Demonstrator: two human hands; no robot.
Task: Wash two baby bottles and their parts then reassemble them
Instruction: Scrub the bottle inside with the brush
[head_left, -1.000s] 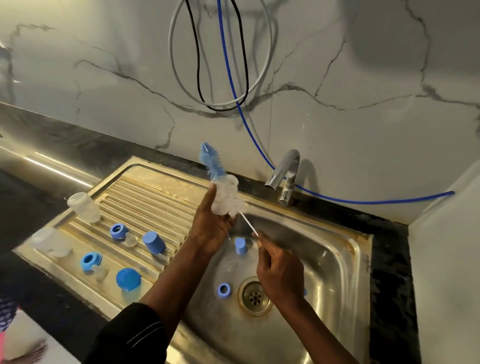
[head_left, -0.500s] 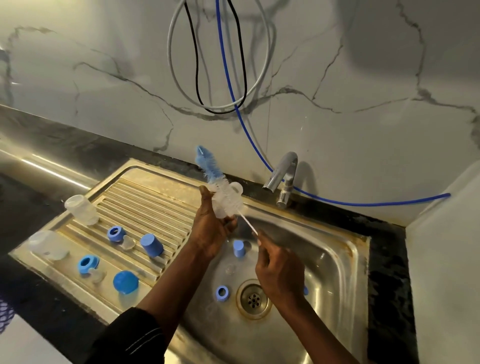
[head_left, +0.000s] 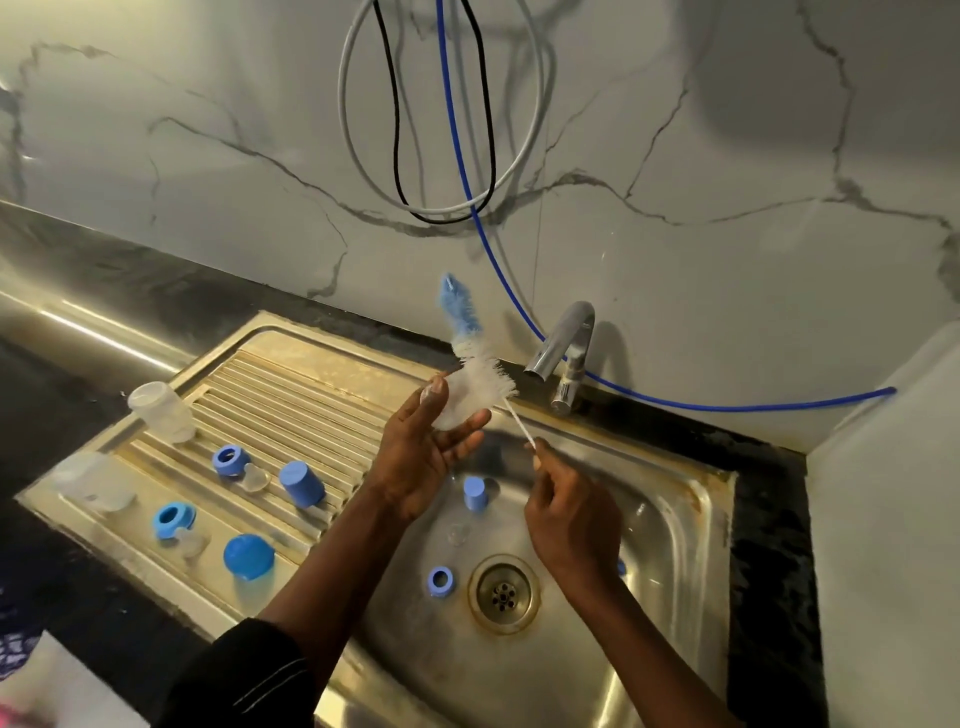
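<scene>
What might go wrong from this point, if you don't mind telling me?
The bottle brush, held by its thin handle in the right hand, may flick water at the hanging cables.
The blue ring beside the drain may pick up its grime.
The clear bottle near the draining board's edge could roll off.
</scene>
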